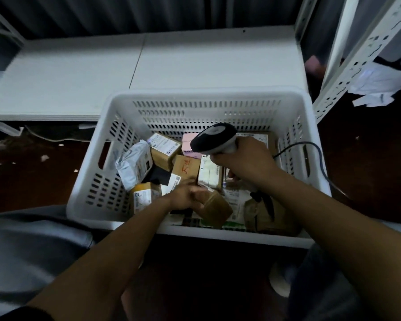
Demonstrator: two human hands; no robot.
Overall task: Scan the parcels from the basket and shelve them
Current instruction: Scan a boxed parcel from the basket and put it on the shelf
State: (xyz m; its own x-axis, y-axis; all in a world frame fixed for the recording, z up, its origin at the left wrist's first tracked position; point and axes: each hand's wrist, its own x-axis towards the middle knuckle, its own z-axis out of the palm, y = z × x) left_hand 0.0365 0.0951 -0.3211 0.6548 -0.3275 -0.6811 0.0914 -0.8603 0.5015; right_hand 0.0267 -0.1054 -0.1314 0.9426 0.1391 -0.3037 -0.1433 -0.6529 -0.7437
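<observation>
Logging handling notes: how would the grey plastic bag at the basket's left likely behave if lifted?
The grey bag looks crumpled and creased, so it would probably flex and sag rather than stay stiff. Its shiny film may be slippery. It rests against a brown box, so it could slump when freed.

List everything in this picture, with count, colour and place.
basket: one, white, centre
parcels: several, mostly brown, in the basket
bag: one, grey, basket's left side
pink box: one, pink, basket's far side
box: one, brown, basket's near side
scanner: one, black and white, above the parcels
cable: one, black, by the basket's right wall
shelf: one, white, behind the basket
post: one, white, upper right
paper: some, white, floor at right
left hand: one, grips the box
right hand: one, holds the scanner
</observation>
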